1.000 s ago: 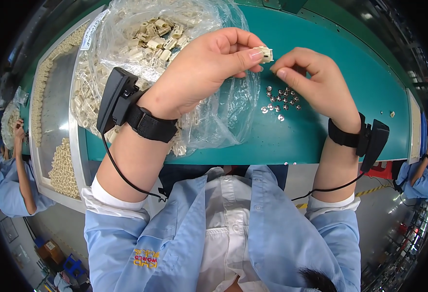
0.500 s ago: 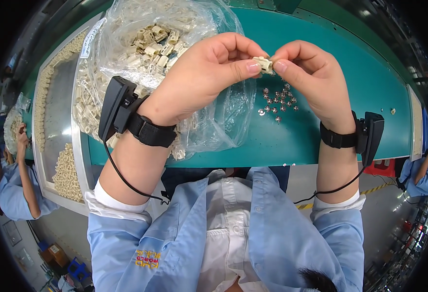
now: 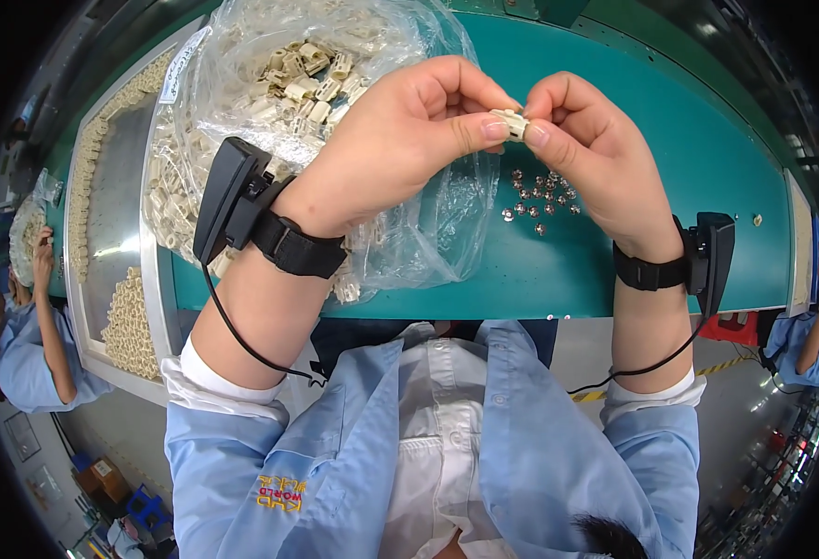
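Note:
A small cream plastic housing is held up above the green work surface, pinched from both sides. My left hand grips its left end between thumb and forefinger. On the other end, the thumb and forefinger of my right hand close around it; whether a smaller part is also between those fingertips is hidden. Below the hands lie several small shiny metal pieces, loosely scattered. A clear plastic bag, full of similar cream housings, lies open under and beside my left forearm.
To the left stands a metal-framed tray with rows of cream parts. One tiny piece lies far right on the green table. Co-workers in blue sleeves sit at both sides.
The cream housing has turned slightly between my fingertips, both hands still pinching it. The whole scene has shifted a little in the picture.

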`<state>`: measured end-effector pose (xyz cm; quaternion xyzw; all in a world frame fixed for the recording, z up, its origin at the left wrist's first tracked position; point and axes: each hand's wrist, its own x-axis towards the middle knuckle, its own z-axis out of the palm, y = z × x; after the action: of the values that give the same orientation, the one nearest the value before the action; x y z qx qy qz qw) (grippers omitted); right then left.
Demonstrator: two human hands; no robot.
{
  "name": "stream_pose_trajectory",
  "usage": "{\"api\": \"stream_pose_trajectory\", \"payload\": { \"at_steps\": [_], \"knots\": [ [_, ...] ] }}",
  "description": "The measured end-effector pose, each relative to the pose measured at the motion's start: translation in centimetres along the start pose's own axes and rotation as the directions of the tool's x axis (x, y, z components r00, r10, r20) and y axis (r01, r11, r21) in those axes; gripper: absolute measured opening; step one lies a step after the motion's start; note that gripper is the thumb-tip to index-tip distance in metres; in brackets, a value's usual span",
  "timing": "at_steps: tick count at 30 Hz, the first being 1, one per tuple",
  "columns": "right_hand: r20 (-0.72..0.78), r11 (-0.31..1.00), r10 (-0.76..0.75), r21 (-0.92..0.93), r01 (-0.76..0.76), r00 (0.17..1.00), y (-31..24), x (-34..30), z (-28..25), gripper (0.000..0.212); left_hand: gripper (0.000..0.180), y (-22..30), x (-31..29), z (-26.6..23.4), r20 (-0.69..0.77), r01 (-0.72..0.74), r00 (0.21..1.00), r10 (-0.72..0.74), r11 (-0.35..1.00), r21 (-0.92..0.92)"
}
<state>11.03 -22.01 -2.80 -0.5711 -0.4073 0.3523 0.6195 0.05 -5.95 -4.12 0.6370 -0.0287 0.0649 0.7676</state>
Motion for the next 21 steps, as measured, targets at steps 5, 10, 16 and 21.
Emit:
{"api": "stream_pose_trajectory", "payload": {
  "at_steps": [5,10,16,21],
  "knots": [
    [0.009,0.976,-0.043,-0.213,0.043,0.999,0.17,0.08,-0.17,0.012,0.017,0.27,-0.05,-0.21,0.001,0.030,1.000,-0.030,0.999,0.023],
    [0.013,0.906,-0.128,-0.405,0.122,0.992,0.34,0.27,-0.03,0.010,0.018,0.36,0.05,-0.70,-0.014,0.106,0.994,-0.106,0.994,0.036],
    [-0.013,0.959,-0.089,-0.270,0.082,0.996,0.26,0.25,0.33,0.012,0.019,0.25,0.11,-0.58,0.011,0.133,0.991,-0.132,0.982,-0.135],
    [-0.006,0.997,-0.046,-0.063,0.046,0.999,0.36,0.12,0.27,0.015,0.021,0.09,-0.01,-0.20,-0.007,0.007,1.000,-0.008,1.000,-0.008]
  ]
}}
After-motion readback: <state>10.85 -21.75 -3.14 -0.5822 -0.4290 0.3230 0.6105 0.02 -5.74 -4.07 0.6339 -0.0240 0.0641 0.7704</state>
